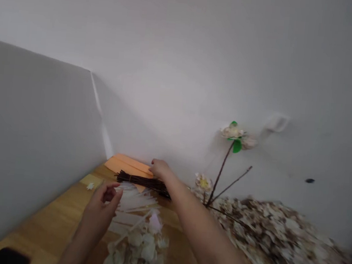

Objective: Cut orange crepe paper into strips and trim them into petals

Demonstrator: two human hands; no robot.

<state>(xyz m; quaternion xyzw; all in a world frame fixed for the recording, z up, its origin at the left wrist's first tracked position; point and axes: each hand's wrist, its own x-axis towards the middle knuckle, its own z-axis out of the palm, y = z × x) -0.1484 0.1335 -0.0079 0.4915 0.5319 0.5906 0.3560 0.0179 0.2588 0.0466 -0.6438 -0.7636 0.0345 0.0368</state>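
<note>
My right hand (pixel 159 169) reaches forward with curled fingers and rests on the far end of a bundle of dark brown twigs (pixel 142 182), which lies on the wooden table (pixel 54 220) near the wall. My left hand (pixel 103 208) hovers nearer to me with its fingers loosely apart and nothing visible in it. Beneath it lie pale strips (pixel 132 204) and a small heap of white petals (pixel 141 252). Whether the right hand grips the twigs is unclear.
Orange paper (pixel 126 165) lies behind the twigs by the corner. A twig branch with white flowers and green leaves (pixel 234 135) stands against the wall. A large pile of dried petals (pixel 271 235) fills the right side. A dark object (pixel 7 256) sits at bottom left.
</note>
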